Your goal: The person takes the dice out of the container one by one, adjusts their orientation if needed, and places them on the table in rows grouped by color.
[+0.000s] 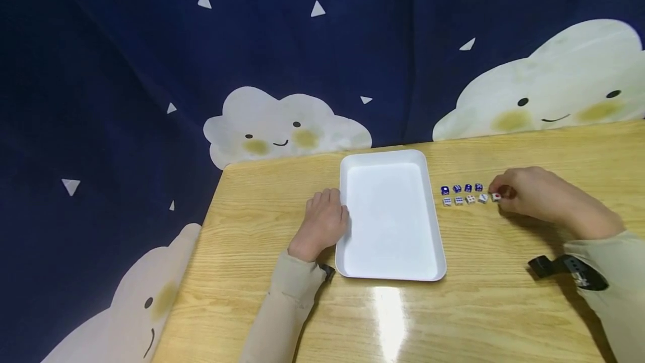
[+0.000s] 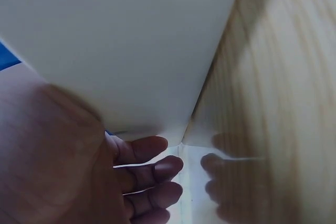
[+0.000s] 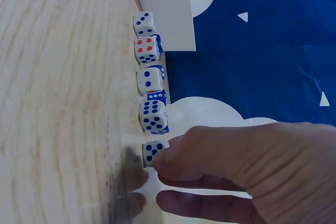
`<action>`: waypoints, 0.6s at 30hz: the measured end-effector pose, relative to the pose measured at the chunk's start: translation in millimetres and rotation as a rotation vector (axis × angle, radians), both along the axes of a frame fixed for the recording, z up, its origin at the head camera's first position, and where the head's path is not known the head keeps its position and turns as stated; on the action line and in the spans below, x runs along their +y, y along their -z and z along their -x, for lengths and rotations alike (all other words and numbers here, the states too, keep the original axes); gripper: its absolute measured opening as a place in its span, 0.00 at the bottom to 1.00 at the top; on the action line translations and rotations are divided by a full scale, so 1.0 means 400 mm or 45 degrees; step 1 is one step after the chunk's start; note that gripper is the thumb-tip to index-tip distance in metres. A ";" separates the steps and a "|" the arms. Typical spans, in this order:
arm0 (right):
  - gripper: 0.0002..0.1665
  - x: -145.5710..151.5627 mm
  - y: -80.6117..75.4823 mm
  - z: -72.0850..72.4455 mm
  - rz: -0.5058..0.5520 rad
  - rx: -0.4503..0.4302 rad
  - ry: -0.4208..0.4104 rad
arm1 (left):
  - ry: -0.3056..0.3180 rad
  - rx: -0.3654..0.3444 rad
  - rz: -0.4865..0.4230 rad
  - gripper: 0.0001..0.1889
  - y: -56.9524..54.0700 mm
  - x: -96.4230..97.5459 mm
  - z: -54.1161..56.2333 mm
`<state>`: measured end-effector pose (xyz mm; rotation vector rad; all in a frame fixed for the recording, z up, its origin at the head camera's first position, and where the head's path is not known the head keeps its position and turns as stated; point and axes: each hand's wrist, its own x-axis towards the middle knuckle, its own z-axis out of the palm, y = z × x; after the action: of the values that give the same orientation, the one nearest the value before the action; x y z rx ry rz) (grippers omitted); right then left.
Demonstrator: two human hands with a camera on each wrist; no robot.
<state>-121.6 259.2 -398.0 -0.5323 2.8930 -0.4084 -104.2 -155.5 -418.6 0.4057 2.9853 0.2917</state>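
In the head view, my left hand (image 1: pixel 325 220) is at the left rim of a white rectangular tray (image 1: pixel 392 271). The left wrist view has its thumb side over the rim and its curled fingers (image 2: pixel 152 150) along the outer wall. To the tray's right, my right hand (image 1: pixel 534 195) pinches a white die (image 1: pixel 496 197) with a red dot, at the right end of a row of white dice (image 1: pixel 471 199). Behind them runs a row of blue dice (image 1: pixel 468 188). In the right wrist view, thumb and fingertips partly cover the pinched die (image 3: pixel 152 151), low at the table surface.
The pale wooden table (image 1: pixel 252 228) carries the tray and dice. A dark blue curtain (image 1: pixel 282 43) with smiling clouds and white triangles hangs behind and to the left. Black straps (image 1: pixel 569 270) circle the wrists over light sleeves.
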 end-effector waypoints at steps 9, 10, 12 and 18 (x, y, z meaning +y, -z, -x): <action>0.17 0.006 -0.016 0.003 -0.003 0.036 0.009 | -0.010 -0.010 -0.006 0.14 0.005 0.003 0.006; 0.17 0.009 -0.017 0.002 0.000 0.063 0.003 | -0.007 -0.011 -0.007 0.14 0.007 0.002 0.006; 0.17 0.015 -0.020 -0.002 0.000 0.122 -0.003 | 0.000 -0.009 -0.007 0.16 0.011 0.001 0.007; 0.16 0.027 -0.021 -0.011 -0.031 0.200 -0.006 | 0.001 -0.041 -0.085 0.34 0.018 -0.021 0.009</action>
<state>-117.2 269.9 -389.7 -0.5928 3.0417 -0.3451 -107.9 -163.8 -425.9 0.4049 2.9504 0.3943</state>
